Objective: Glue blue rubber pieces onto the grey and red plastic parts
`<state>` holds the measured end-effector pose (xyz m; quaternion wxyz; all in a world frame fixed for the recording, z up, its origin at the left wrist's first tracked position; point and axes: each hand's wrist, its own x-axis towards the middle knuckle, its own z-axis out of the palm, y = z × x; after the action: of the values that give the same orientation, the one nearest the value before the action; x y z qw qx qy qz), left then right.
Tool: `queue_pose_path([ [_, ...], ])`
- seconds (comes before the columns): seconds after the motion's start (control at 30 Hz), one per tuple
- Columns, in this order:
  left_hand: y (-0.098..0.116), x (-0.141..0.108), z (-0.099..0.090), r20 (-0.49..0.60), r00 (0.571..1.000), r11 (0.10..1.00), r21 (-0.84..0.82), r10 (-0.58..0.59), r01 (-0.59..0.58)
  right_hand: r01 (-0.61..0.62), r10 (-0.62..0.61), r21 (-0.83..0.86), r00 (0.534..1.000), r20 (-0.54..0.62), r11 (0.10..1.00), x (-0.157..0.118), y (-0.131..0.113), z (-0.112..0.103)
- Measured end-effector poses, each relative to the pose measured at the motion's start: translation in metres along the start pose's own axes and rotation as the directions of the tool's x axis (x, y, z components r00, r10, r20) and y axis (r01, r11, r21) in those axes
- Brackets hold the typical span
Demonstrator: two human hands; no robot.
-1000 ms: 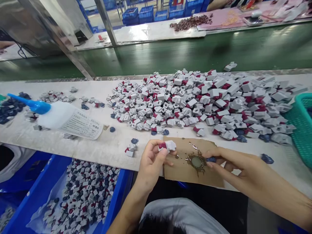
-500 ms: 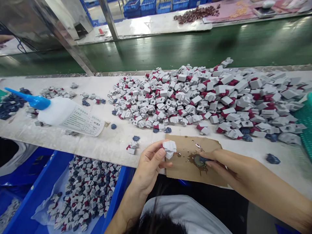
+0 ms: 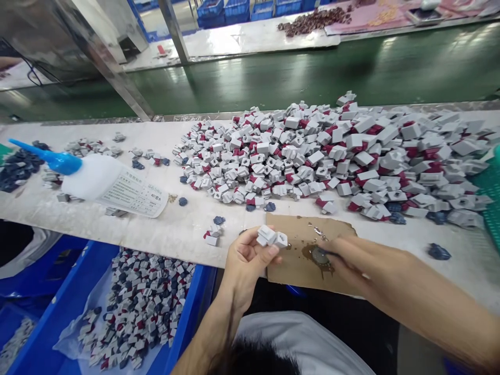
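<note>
My left hand (image 3: 247,265) pinches a light grey plastic block piece (image 3: 267,235) between thumb and fingers, at the left edge of a brown cardboard sheet (image 3: 291,273). A hole shows in one face of the piece. Over the cardboard, my right hand (image 3: 369,265) is closed on a small dark blue plastic piece (image 3: 329,253), mostly hidden by the fingers and slightly blurred. This piece is at the wet glue puddle (image 3: 318,256); whether it touches the glue I cannot tell. Shiny drops lie just behind the puddle.
A large heap of grey and dark red pieces (image 3: 312,156) lies behind the cardboard. At left a glue bottle (image 3: 117,182) with a blue nozzle lies tilted. A blue bin (image 3: 197,297) of pieces stands below the table edge. A green conveyor belt (image 3: 250,83) runs behind.
The grey piece has turned in my left hand, so its holed face now shows. My right hand has shifted slightly, staying by the glue puddle.
</note>
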<state>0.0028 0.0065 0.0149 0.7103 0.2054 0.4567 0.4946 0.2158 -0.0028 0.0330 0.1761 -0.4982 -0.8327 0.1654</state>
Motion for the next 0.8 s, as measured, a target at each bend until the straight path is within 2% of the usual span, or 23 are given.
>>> queue_pose_path([
  [0.17, -0.006, -0.004, 0.004, 0.079, 0.997, 0.999, 0.052, 0.007, -0.011, -0.092, 0.133, 0.278, 0.982, -0.132, 0.956, 0.015, -0.021, -0.021],
  [0.27, -0.007, -0.009, 0.01, 0.069, 0.997, 0.995, 0.095, 0.034, -0.041, -0.151, 0.215, 0.412, 0.97, -0.114, 0.898, 0.021, -0.032, -0.024],
  [0.33, -0.007, -0.012, 0.014, 0.057, 0.996, 0.993, 0.093, 0.065, -0.07, -0.156, 0.22, 0.439, 0.971, -0.098, 0.885, 0.024, -0.037, -0.024],
  [0.5, -0.008, -0.013, 0.014, 0.109, 0.99, 0.99, 0.096, 0.093, -0.104, -0.135, 0.191, 0.442, 0.978, -0.084, 0.887, 0.025, -0.038, -0.022],
  [0.6, -0.007, -0.01, 0.011, 0.166, 0.982, 0.986, 0.121, 0.092, -0.112, -0.118, 0.151, 0.37, 0.987, -0.061, 0.922, 0.022, -0.035, -0.02],
  [0.73, -0.008, -0.01, 0.01, 0.213, 0.971, 0.981, 0.132, 0.113, -0.143, 0.001, 0.005, 0.217, 1.0, -0.026, 0.976, 0.02, -0.034, -0.023],
  [0.8, -0.009, -0.012, 0.009, 0.228, 0.965, 0.971, 0.165, 0.132, -0.171, 0.071, -0.072, 0.205, 0.997, -0.003, 0.976, 0.021, -0.032, -0.025],
])
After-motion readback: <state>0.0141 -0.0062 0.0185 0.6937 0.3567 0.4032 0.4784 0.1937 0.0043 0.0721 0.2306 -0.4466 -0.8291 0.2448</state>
